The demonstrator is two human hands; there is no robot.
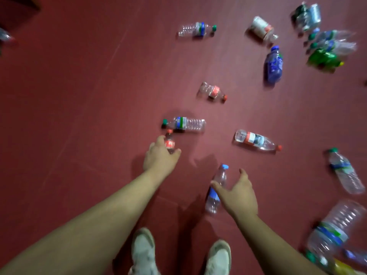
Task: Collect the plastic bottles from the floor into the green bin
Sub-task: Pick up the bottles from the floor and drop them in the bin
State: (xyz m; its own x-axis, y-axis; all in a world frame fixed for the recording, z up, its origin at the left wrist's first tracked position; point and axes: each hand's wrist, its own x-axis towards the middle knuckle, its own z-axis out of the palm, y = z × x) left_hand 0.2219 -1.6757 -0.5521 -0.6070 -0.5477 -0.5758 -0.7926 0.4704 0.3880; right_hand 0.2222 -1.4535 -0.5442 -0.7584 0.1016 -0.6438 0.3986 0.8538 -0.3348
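Several plastic bottles lie scattered on the dark red floor (89,96). My left hand (158,155) curls round a small red-labelled bottle (169,140) with a red cap. My right hand (238,195) hovers spread over a clear bottle (216,187) with a blue cap and blue label, its thumb over the bottle's body. A green-capped bottle (184,123) lies just beyond my left hand. The green bin is not in view.
More bottles lie ahead and to the right: a red-capped one (256,140), a small red-labelled one (212,91), a blue one (273,65), a far clear one (196,29), a cluster (325,44) at top right, a large one (335,229) at lower right. My shoes (178,255) stand below.
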